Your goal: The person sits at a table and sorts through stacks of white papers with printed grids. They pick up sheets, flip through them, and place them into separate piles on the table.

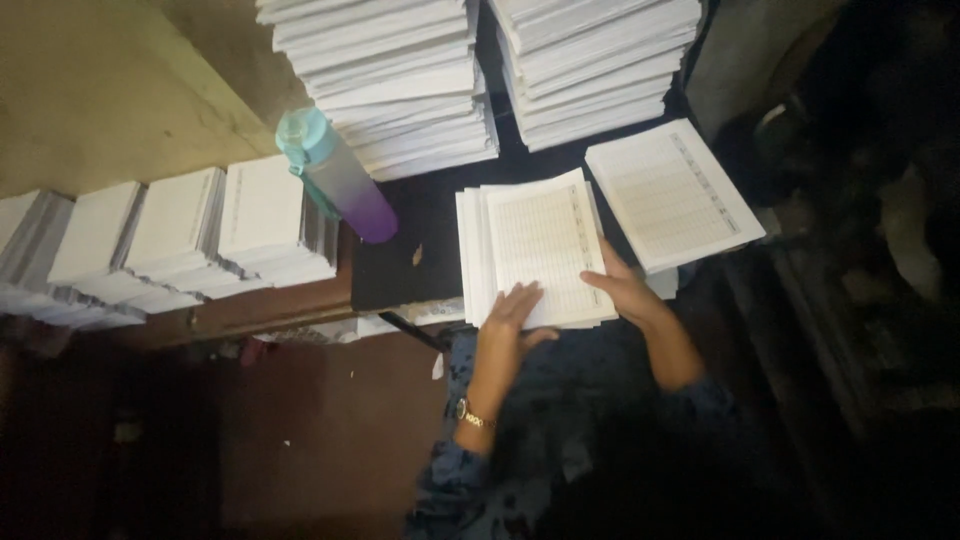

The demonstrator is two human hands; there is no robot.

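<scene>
Below the surface everything's too dark to make out. Your left hand lies flat, open, on the ruled sheet stack; right hand open, pressing its right near edge.

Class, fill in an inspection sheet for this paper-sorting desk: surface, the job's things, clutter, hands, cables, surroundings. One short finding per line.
Surface: dark desk top, dimly lit, mostly covered with paper.
Job's things: fanned pile of ruled sheets under both hands; a second ruled pile lies to its right, apart from it.
Clutter: teal and purple bottle lying tilted by the stacks; tall white paper stacks at the back; a row of lower stacks along the left ledge.
Hands: left hand flat on the lower edge of the fanned pile, bracelet at the wrist; right hand on its right edge.
Cables: nothing seen.
Surroundings: pale wall at the upper left; dark, unclear area on the right.
</scene>
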